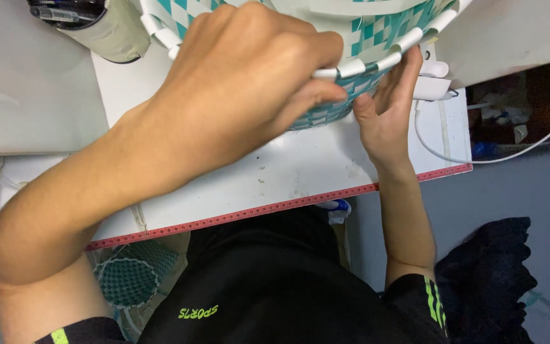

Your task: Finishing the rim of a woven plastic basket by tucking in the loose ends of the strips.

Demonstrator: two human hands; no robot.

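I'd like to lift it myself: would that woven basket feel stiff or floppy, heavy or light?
The basket is probably light: thin flat woven strips. Likely slightly springy, yet holds its round shape between left hand and right hand. Its glossy strips may be slippery.

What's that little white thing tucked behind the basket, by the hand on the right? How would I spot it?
Start at the white table with the red tape along its front edge. Follow it to the far right corner, just past the right hand pressed against the teal-and-white woven basket. There sits a small white charger block, the only thing with a white cable trailing off the table.
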